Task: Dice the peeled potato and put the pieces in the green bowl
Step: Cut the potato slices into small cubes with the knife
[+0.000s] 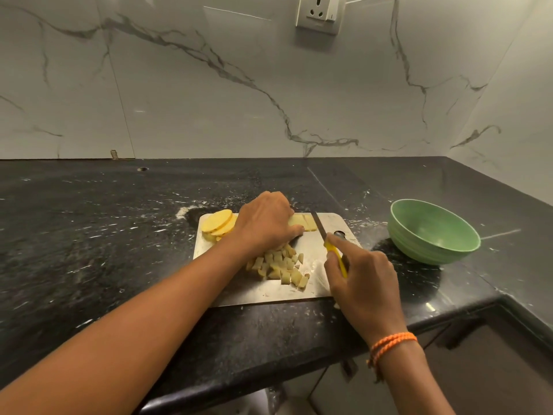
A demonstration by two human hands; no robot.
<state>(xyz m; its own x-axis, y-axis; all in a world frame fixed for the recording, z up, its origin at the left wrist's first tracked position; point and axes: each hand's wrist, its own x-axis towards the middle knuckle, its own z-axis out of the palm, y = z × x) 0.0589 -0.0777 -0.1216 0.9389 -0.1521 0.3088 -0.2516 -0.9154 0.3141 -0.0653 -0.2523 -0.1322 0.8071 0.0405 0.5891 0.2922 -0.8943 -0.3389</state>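
My left hand (264,221) lies palm down on the board (335,277), its fingers curled over a potato slab (302,222) and pinning it flat; the slab pokes out past my knuckles toward the board's far right corner; my right hand (363,280) grips a knife (327,238) by its yellow handle, fingers wrapped round it, and the blade slants across the slab's right end, where cut lines already show; I cannot tell whether the edge is in the flesh or just resting on it.

At the board's far left corner a few round slices (217,224) lie stacked and overlapping, partly behind my left wrist; a heap of dice (279,266) sits in the middle of the board toward its near edge, just below my left hand; a hole in the board shows beside the knife.

The board lies on the dark bench (89,235), close to its near edge; the bowl (432,232) stands on the bench well to the right of the board, near the right-hand wall, and no potato shows inside it; an orange band (392,344) circles my right wrist; a socket (320,10) sits high on the marble wall.
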